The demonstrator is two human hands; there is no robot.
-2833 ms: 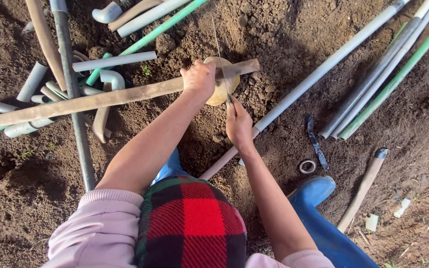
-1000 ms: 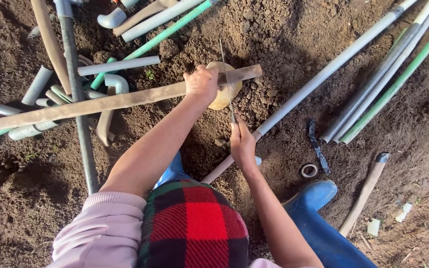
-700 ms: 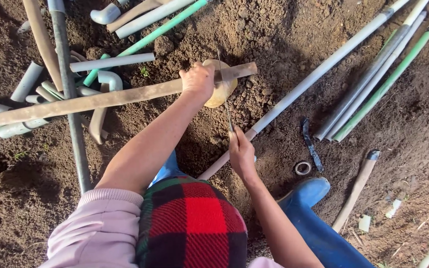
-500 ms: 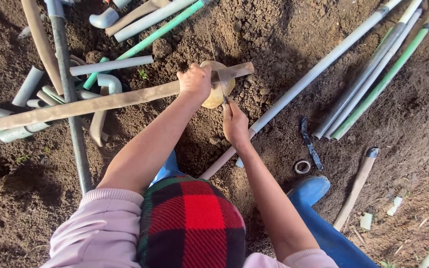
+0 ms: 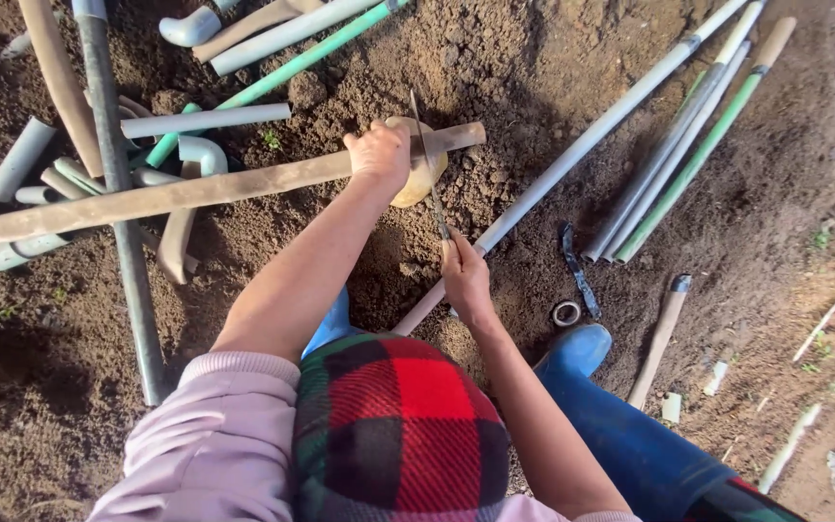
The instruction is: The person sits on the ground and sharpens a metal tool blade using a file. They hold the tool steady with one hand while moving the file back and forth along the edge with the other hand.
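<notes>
The left hand is wrapped around a long brown pipe, fingers curled tight over its top near the right-hand end. That pipe lies nearly level across the dirt, its end resting on a tan rounded block just beside the hand.

The right hand is closed around the handle of a thin saw blade, fingers pressed together on it. The blade runs up from this hand and crosses the pipe just to the right of the left hand, touching it or very nearly (the exact contact is too fine to tell).

A long grey pipe slants from below the right hand up to the top right corner. Beside it, further right, lies a bundle of grey and green pipes. A dark metal tube runs top to bottom at the left, under the brown pipe, among short grey offcuts and elbow fittings. A small tape ring sits near a blue boot, and a wooden-handled tool lies to the right of it. The person wears a pink sleeve and a red plaid cap.
</notes>
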